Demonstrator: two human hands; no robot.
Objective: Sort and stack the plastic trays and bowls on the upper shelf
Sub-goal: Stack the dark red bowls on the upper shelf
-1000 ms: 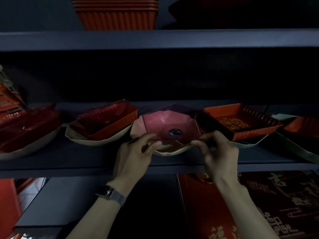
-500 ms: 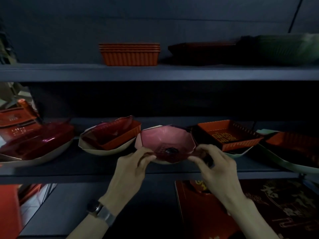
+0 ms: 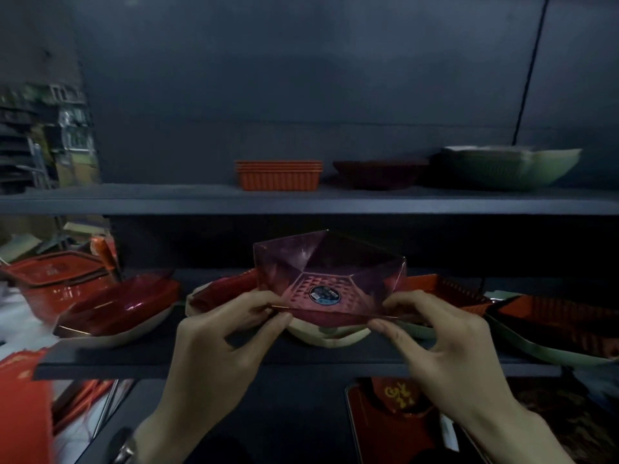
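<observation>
- Pink translucent bowl (image 3: 330, 279): faceted, round sticker on its base; held tilted above the middle shelf (image 3: 167, 360) front edge, below the upper shelf (image 3: 134, 200).
- Left hand (image 3: 217, 336) pinches the near-left rim; right hand (image 3: 445, 346) pinches the near-right rim.
- Upper shelf: orange tray stack (image 3: 278, 175) mid-shelf, dark red bowl (image 3: 378, 175) beside it, green bowl (image 3: 509, 167) toward the right end.
- Middle shelf: cream bowl (image 3: 330, 338) under the held bowl; left cream bowl (image 3: 140, 333) holds a dark red tray (image 3: 117, 303).
- Versus 0.5 s ago: pink bowl raised clear of the cream bowl; both grips unchanged.

- Left of the orange tray stack (image 3: 278, 175), you have bare upper shelf (image 3: 134, 197) to pass over.
- Right of it, a dark bowl (image 3: 378, 175) and green bowl (image 3: 509, 169) block you.
</observation>
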